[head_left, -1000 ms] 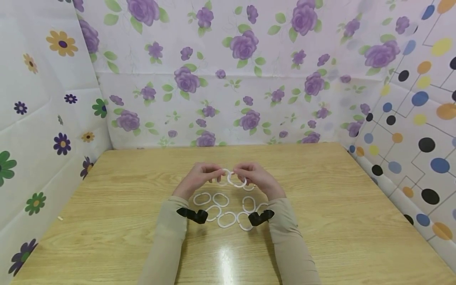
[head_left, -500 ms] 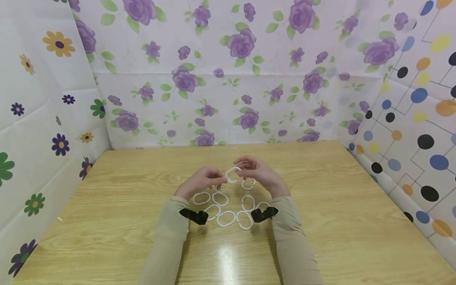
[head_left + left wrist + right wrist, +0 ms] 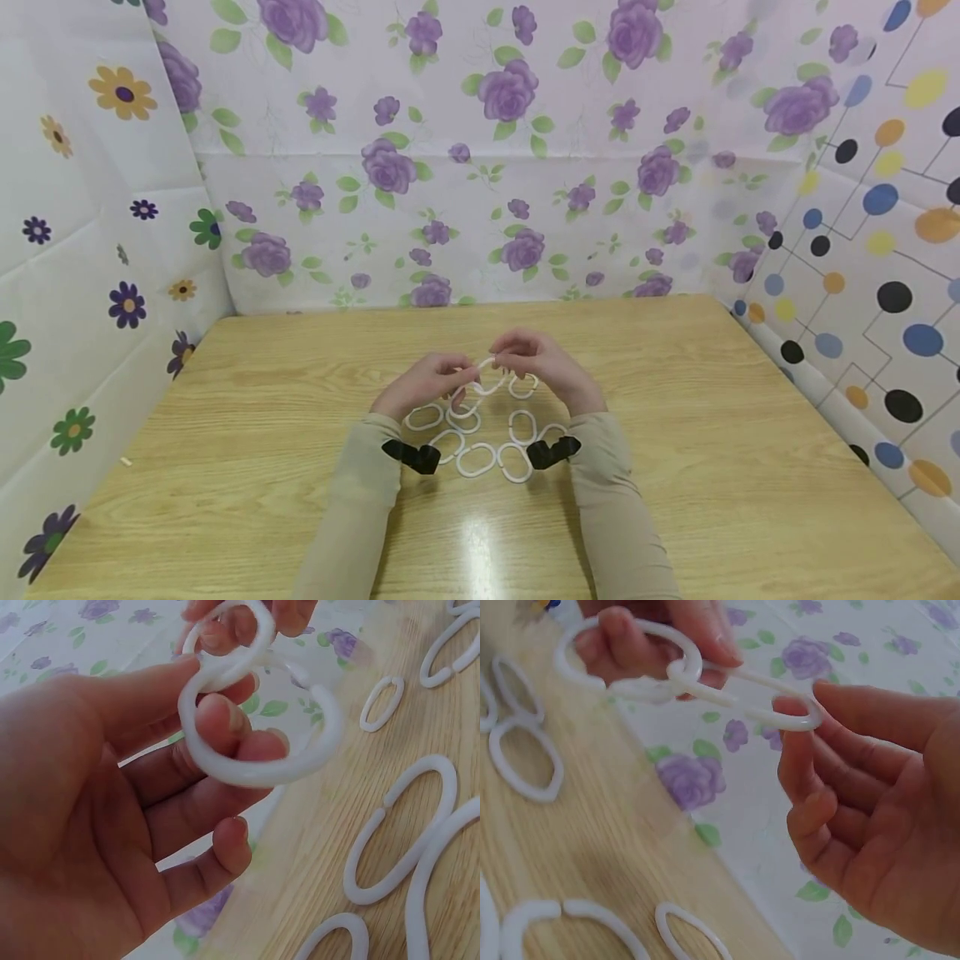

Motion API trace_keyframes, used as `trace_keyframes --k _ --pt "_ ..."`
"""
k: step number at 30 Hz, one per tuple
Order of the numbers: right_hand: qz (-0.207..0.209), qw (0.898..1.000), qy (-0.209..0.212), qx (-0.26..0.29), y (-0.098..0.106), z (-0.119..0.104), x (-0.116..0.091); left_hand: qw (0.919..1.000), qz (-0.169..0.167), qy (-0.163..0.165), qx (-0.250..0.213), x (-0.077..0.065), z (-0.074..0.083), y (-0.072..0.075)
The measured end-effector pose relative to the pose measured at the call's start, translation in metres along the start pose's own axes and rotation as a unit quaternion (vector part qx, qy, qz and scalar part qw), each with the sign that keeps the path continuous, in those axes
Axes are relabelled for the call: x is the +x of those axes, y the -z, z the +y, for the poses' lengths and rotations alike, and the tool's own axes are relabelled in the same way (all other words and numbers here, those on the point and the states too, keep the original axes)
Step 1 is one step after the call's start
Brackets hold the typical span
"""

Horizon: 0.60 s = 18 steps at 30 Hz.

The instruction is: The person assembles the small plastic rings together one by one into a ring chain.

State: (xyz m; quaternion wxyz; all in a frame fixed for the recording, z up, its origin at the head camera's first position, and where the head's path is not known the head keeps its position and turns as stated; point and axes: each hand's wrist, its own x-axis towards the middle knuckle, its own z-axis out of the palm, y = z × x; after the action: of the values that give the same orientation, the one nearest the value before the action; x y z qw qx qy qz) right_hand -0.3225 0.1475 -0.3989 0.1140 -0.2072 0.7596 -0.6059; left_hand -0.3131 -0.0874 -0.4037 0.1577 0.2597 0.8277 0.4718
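On the left, a flower-printed sheet [image 3: 90, 250] is hung beside the wooden surface [image 3: 247, 467]. The left hand [image 3: 423, 385] is raised just above the surface, and one white ring [image 3: 259, 761] is pinched between its thumb and curled fingers. That ring is hooked through a second white ring [image 3: 769, 701], which is pinched by the thumb and forefinger of the right hand [image 3: 543, 367]. The linked pair is held in the air between the two hands, above the middle of the surface. Below and between the wrists, loose white rings [image 3: 477, 460] are spread flat on the wood, some touching one another. At the right, a sheet printed with coloured dots [image 3: 877, 275] is seen.
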Motion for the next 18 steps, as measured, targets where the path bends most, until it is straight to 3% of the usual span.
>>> trace_keyframes --k 3,8,13,18 --pt "0.021 0.996 -0.002 -0.089 -0.001 0.004 0.002 0.9999 0.003 -0.007 0.012 0.0 0.0 0.0" --pt "0.026 0.97 -0.048 -0.235 -0.005 0.013 0.002 0.9997 0.01 -0.011 0.019 -0.001 0.0 0.001" --pt "-0.015 0.948 -0.042 -0.314 -0.008 0.023 0.0 0.9996 0.014 -0.015 0.018 -0.003 0.0 0.002" --pt "-0.029 0.926 -0.057 -0.371 -0.008 0.026 -0.002 0.9993 0.032 -0.014 0.013 -0.003 -0.002 0.002"
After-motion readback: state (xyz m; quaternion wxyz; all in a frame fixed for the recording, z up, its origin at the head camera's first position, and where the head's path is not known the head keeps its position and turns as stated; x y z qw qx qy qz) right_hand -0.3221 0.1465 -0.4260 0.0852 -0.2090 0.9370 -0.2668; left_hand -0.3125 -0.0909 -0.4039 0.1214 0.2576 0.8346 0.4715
